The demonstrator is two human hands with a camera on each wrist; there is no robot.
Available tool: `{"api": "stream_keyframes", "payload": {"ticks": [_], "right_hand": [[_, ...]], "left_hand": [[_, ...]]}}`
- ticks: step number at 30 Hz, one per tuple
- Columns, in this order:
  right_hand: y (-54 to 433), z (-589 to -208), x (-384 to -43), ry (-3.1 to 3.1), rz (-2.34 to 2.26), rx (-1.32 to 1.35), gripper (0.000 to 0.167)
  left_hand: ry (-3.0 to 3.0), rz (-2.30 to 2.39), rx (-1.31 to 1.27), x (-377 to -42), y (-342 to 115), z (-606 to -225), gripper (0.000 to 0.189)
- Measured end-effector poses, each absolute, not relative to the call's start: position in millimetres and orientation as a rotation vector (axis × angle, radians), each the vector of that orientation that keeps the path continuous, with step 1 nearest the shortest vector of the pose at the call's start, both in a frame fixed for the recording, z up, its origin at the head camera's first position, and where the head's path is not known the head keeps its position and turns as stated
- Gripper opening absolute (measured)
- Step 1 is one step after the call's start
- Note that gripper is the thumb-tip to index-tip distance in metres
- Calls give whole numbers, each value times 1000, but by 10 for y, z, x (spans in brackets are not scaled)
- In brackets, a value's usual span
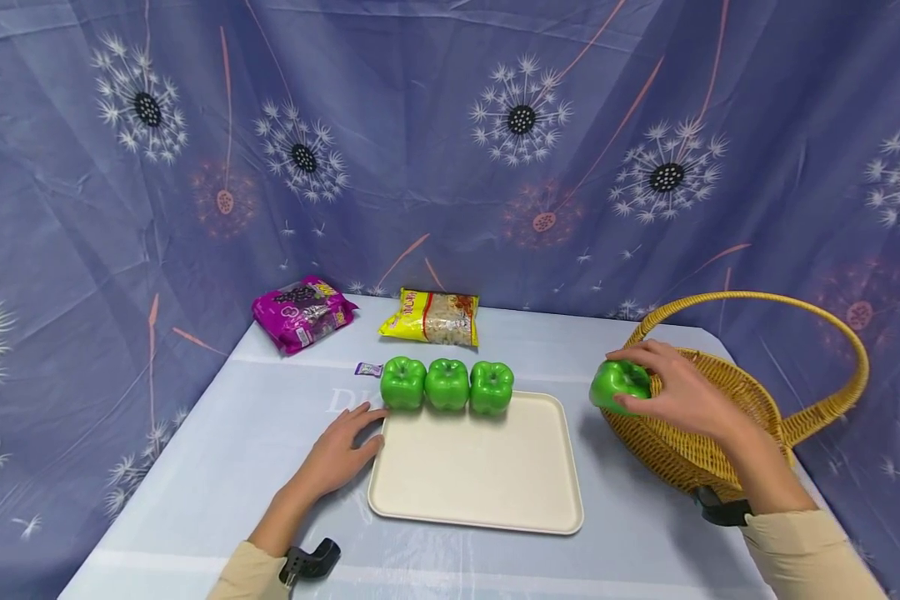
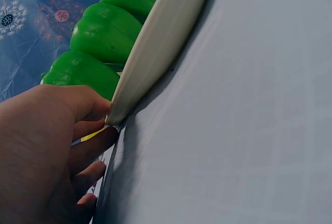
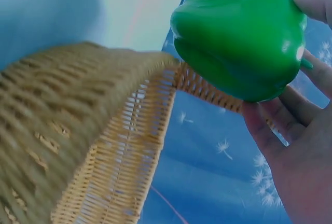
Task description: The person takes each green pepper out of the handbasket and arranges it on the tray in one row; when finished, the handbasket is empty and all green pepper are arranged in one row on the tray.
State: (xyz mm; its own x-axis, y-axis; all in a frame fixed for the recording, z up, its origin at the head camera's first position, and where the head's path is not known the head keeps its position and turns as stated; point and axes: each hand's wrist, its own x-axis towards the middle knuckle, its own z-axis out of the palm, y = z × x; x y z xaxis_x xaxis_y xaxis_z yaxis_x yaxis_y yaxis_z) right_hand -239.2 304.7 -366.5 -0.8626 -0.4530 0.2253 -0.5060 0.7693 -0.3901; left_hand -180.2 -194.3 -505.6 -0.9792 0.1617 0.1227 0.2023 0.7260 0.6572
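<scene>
My right hand (image 1: 671, 387) holds a green bell pepper (image 1: 618, 385) between thumb and fingers, over the left rim of the wicker basket (image 1: 690, 467). In the right wrist view the pepper (image 3: 238, 40) hangs beside the woven basket wall (image 3: 124, 146). At the tray's left edge, my left hand (image 1: 337, 450) touches the rim with its fingertips, the fingers loosely bent. The cream tray (image 1: 480, 475) bears three green bell peppers in a row along its far edge: a left one (image 1: 402, 383), a middle one (image 1: 447, 384) and a right one (image 1: 491, 387).
Behind the tray lie a purple snack bag (image 1: 303, 315) and a yellow snack bag (image 1: 431, 317). A small purple packet (image 1: 369, 369) is close to the left pepper. The basket's tall handle (image 1: 858, 358) arches up at the right. A patterned curtain (image 1: 420, 150) hangs behind the table.
</scene>
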Motion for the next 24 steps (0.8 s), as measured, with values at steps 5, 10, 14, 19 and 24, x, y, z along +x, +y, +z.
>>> {"api": "stream_keyframes", "payload": {"ticks": [5, 10, 14, 19, 24], "right_hand": [[2948, -3722, -2428, -2833, 715, 818, 56], [2839, -3773, -2449, -2848, 755, 837, 57], [2734, -3821, -2480, -2850, 764, 866, 56], [2608, -3901, -2543, -2855, 773, 892, 54], [2492, -3973, -2603, -2863, 794, 904, 56]], "left_hand": [[-2867, -1104, -303, -1804, -1944, -5059, 41], [-2875, -1104, -289, -1804, -1944, -5070, 41], [-2875, -1109, -283, -1804, -1939, -5069, 41], [-2877, -1110, -280, -1802, -1934, -5062, 41], [-2882, -1110, -274, -1806, -1937, -5061, 41]]}}
